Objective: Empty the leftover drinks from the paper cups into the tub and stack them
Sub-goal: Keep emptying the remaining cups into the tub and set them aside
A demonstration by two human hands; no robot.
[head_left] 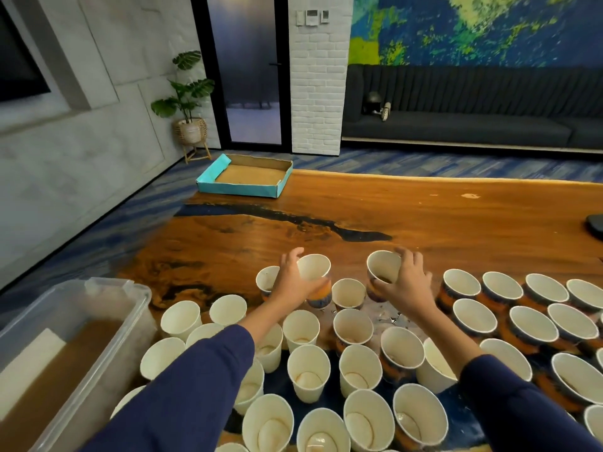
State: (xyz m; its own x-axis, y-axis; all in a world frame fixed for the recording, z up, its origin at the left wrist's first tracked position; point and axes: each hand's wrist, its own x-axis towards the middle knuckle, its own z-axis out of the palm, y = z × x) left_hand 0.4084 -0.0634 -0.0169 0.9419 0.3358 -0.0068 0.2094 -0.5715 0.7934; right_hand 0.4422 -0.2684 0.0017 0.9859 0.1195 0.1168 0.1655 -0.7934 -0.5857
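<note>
Many cups (308,373) crowd table (424,220); tub (107,308) left.

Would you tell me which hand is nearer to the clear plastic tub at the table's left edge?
The left. The left hand grips a paper cup nearer the tub; the right hand holds another cup farther right.

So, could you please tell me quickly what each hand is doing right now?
Left hand: grips a white paper cup, lifted and tilted.
Right hand: grips another white paper cup, also tilted.
</note>
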